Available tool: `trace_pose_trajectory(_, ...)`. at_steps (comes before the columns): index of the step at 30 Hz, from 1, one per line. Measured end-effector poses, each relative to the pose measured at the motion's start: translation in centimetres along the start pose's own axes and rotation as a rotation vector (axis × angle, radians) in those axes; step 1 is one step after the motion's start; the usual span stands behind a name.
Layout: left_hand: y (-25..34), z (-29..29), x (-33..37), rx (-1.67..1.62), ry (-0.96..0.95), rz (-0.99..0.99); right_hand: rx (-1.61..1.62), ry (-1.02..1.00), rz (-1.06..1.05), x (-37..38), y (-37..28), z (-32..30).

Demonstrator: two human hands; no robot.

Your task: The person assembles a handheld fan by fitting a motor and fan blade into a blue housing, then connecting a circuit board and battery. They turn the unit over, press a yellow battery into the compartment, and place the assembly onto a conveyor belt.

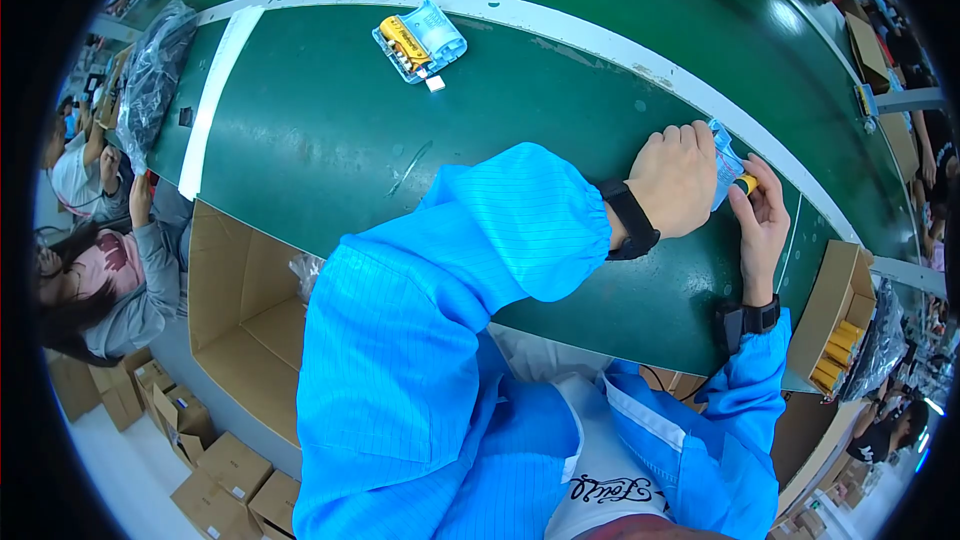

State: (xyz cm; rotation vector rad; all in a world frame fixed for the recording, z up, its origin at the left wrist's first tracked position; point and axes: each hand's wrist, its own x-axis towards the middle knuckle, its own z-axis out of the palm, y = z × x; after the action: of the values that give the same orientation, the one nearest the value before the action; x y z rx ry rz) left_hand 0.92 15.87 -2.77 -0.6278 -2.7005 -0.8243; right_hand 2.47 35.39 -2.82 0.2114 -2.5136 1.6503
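Note:
At the right side of the green work surface, my left hand (676, 180) is closed on a light blue plastic housing (727, 168), its back turned to the camera and its fingertips partly hidden. Close beside it, my right hand (762, 225) pinches a yellow cylindrical battery (745, 183) at the housing's lower edge. Whether the battery sits inside the housing cannot be made out. Farther off, left of centre, lies an opened light blue housing (438, 32) with a yellow battery (404, 44) in it and a small white block (435, 84) next to it.
An open carton (833, 315) of yellow batteries stands at the right edge. A large open cardboard box (245, 290) is below the table's left edge. A white strip (220, 100) crosses the table at left, near a dark plastic bag (160, 75). A person (120, 270) sits at left.

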Motion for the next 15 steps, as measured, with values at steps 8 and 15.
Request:
trace_pose_trajectory(8, 0.03, -0.03, 0.02, 0.005, -0.016, -0.004, 0.010, -0.004, 0.001, -0.02, 0.03, 0.03)
trace_pose_trajectory(15, 0.02, 0.16, -0.01, 0.014, 0.015, 0.003, 0.014, 0.000, 0.007, -0.03, -0.08, 0.06)
